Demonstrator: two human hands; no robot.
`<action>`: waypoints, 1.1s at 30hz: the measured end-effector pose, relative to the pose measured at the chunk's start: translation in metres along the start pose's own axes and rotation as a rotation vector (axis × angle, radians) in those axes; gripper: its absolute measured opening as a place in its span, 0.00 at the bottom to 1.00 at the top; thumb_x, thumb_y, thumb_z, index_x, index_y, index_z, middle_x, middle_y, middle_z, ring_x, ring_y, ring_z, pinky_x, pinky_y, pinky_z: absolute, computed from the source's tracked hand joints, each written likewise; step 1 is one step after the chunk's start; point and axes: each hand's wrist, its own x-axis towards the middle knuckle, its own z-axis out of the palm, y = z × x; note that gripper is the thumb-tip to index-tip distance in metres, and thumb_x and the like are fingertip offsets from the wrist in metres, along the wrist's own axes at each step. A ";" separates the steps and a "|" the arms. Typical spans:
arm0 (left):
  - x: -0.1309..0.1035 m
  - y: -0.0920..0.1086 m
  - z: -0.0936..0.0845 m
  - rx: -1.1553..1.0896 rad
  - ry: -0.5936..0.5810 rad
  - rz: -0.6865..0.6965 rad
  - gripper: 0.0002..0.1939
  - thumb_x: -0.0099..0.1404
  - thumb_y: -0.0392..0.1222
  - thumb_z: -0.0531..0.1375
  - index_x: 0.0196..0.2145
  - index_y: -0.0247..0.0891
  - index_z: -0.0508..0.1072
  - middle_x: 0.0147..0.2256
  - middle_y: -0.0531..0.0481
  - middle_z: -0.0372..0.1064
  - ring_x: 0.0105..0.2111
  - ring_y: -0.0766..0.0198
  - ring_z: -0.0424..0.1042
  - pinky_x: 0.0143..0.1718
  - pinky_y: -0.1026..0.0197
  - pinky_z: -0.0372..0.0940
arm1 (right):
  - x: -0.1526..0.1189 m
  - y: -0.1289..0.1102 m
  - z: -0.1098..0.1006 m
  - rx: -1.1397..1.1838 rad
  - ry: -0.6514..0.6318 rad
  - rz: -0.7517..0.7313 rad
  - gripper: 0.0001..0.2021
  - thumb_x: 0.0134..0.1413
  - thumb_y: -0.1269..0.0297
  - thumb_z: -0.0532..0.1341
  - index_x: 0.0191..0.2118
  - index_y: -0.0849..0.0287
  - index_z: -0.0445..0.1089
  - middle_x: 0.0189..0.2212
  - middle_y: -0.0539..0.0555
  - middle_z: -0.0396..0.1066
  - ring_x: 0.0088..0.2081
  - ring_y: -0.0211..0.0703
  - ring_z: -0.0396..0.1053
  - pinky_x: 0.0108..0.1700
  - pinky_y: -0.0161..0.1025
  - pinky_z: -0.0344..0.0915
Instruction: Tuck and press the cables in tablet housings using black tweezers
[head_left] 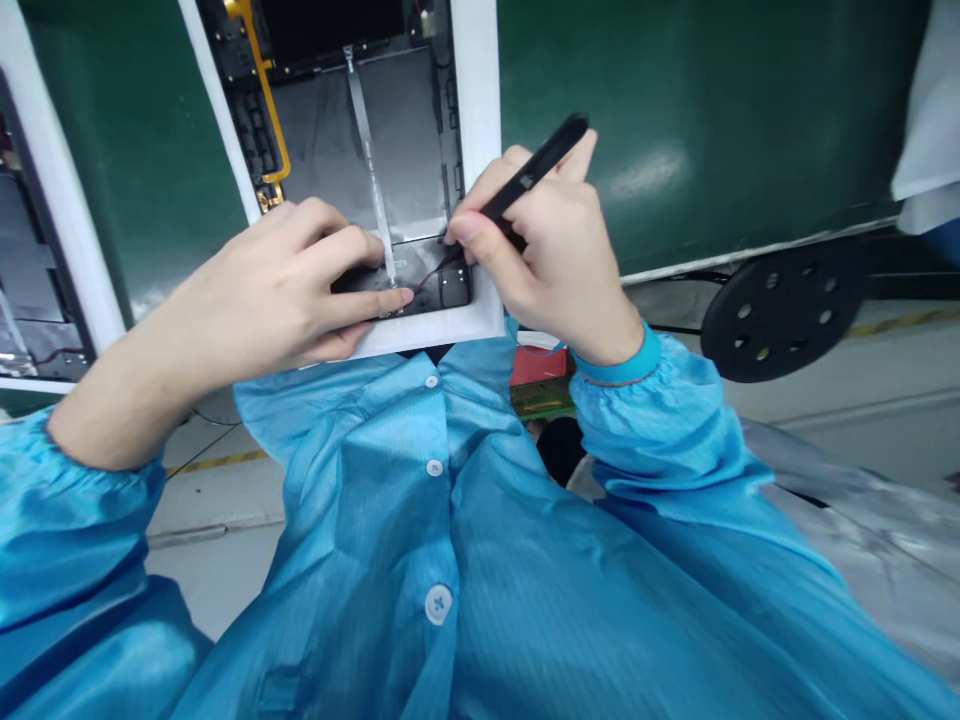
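An opened electronic device [405,120] with a dark metal interior lies in a white frame [478,90]. My right hand [544,240] grips a black pen-like tool [536,165], whose thin tip touches down near the device's lower right corner, beside a thin dark red wire [425,280]. My left hand [292,280] rests over the lower left of the device, index fingertip pressed near the wire and the other fingers partly bent and spread. A pale flat ribbon cable [369,150] runs down the middle. An orange flex cable [271,110] lies along the left side.
A second device in a white frame [67,180] lies at the far left on the green work surface [637,120]. A black round seat with holes [784,310] stands beyond the table edge at right. White cloth [934,130] shows at the upper right, and a red item [538,365] below the table.
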 end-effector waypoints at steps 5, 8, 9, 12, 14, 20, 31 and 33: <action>0.007 0.000 -0.001 0.081 -0.035 -0.019 0.26 0.85 0.54 0.52 0.70 0.41 0.72 0.52 0.39 0.69 0.51 0.47 0.71 0.51 0.38 0.74 | -0.002 -0.006 -0.003 0.036 -0.007 0.091 0.23 0.79 0.41 0.49 0.38 0.47 0.72 0.37 0.53 0.80 0.42 0.55 0.78 0.62 0.67 0.67; 0.010 0.001 -0.002 0.081 -0.025 -0.019 0.25 0.85 0.55 0.51 0.70 0.42 0.73 0.48 0.41 0.68 0.49 0.48 0.72 0.50 0.37 0.74 | -0.006 -0.007 -0.006 0.034 0.032 0.139 0.24 0.78 0.38 0.50 0.37 0.47 0.72 0.31 0.53 0.77 0.40 0.55 0.77 0.62 0.65 0.69; 0.010 0.002 -0.002 0.070 -0.025 -0.027 0.25 0.85 0.55 0.51 0.69 0.43 0.73 0.47 0.42 0.68 0.50 0.47 0.73 0.50 0.36 0.74 | -0.008 -0.006 -0.007 0.032 0.046 0.149 0.24 0.77 0.38 0.51 0.37 0.47 0.72 0.30 0.53 0.76 0.40 0.55 0.77 0.62 0.65 0.70; 0.011 0.006 -0.004 0.023 -0.052 -0.078 0.25 0.85 0.54 0.51 0.70 0.44 0.73 0.46 0.43 0.68 0.50 0.47 0.72 0.52 0.34 0.72 | -0.015 -0.003 -0.008 0.053 0.062 0.136 0.24 0.78 0.40 0.51 0.37 0.48 0.72 0.29 0.52 0.74 0.40 0.55 0.76 0.61 0.64 0.70; 0.011 0.010 -0.004 0.014 -0.069 -0.109 0.24 0.85 0.53 0.51 0.70 0.44 0.72 0.45 0.43 0.69 0.51 0.45 0.73 0.52 0.33 0.72 | -0.020 -0.001 -0.008 0.080 0.051 0.100 0.22 0.80 0.43 0.51 0.38 0.49 0.73 0.30 0.52 0.74 0.40 0.54 0.76 0.61 0.64 0.70; 0.013 0.019 -0.003 0.104 -0.059 -0.130 0.23 0.85 0.49 0.49 0.68 0.41 0.73 0.44 0.43 0.68 0.49 0.46 0.73 0.49 0.40 0.72 | -0.025 -0.001 -0.003 0.090 0.108 0.005 0.18 0.81 0.50 0.53 0.39 0.49 0.73 0.31 0.51 0.75 0.39 0.51 0.75 0.54 0.58 0.73; 0.018 0.007 -0.002 0.135 -0.054 -0.059 0.28 0.85 0.53 0.44 0.65 0.41 0.75 0.45 0.42 0.64 0.48 0.47 0.72 0.45 0.44 0.72 | -0.018 -0.011 0.000 0.166 0.077 0.075 0.18 0.80 0.46 0.54 0.41 0.49 0.74 0.31 0.50 0.73 0.40 0.51 0.77 0.56 0.60 0.76; 0.018 0.003 0.000 0.146 -0.046 -0.057 0.25 0.83 0.56 0.51 0.65 0.41 0.74 0.47 0.41 0.66 0.46 0.46 0.71 0.43 0.45 0.71 | -0.018 -0.010 0.001 0.145 0.079 0.061 0.18 0.80 0.47 0.55 0.40 0.49 0.74 0.30 0.50 0.73 0.40 0.52 0.77 0.55 0.59 0.76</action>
